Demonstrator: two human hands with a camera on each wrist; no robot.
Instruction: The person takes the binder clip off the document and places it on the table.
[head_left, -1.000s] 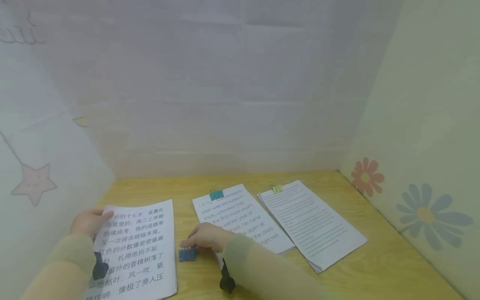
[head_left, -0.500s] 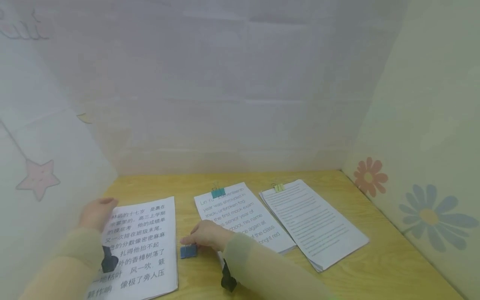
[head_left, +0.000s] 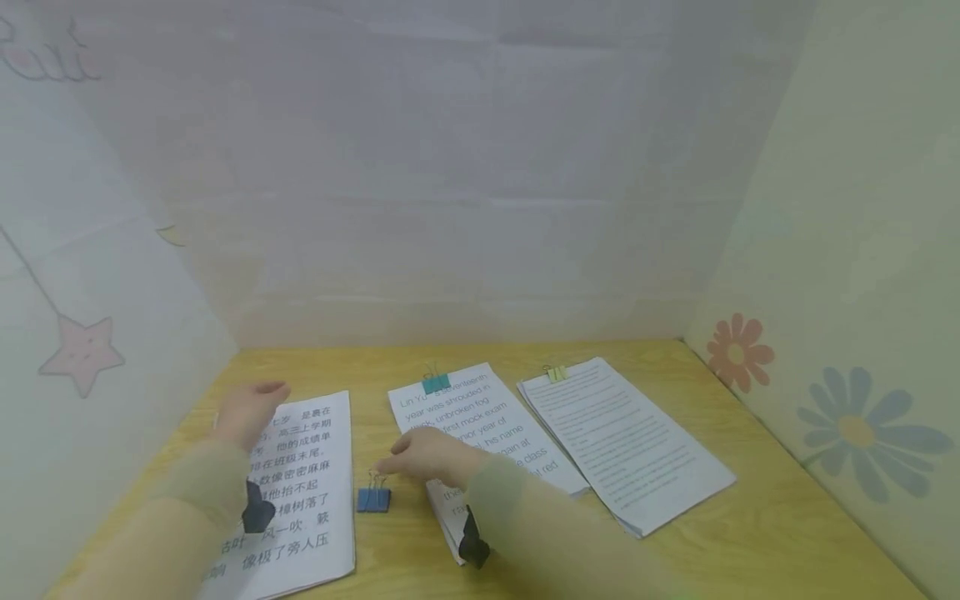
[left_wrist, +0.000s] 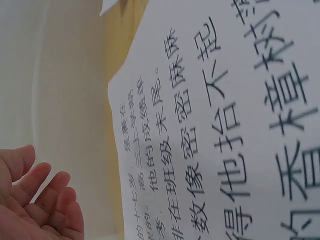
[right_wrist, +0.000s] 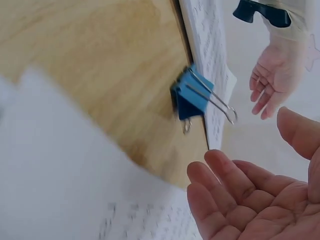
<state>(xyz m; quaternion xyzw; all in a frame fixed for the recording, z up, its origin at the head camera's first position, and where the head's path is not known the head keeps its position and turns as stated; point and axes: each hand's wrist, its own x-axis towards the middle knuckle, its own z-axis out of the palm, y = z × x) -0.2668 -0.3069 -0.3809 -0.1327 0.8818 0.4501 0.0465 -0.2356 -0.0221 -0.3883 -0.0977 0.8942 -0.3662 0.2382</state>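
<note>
A blue binder clip (head_left: 373, 500) stands on the wooden table with its wire handles up, between two paper stacks. My right hand (head_left: 433, 458) hovers just beyond it and holds nothing; in the right wrist view a gap shows between the loosely bent fingers (right_wrist: 220, 192) and the clip. Over the upper part of the left stack of printed sheets (head_left: 318, 508) is my left hand (head_left: 251, 415), with nothing in its grasp. Its fingers hang slightly curled in the left wrist view, apart from the paper.
A middle stack (head_left: 517, 446) bears a teal binder clip (head_left: 436, 383) at its top edge. To its right lies another stack (head_left: 637, 458) with a yellow binder clip (head_left: 557, 374). Pale walls enclose the table (head_left: 780, 533) at the back and sides.
My left hand has left the left stack's edge and moved rightward above it. My right hand has let go of the blue binder clip and drawn slightly away, up and to the right.
</note>
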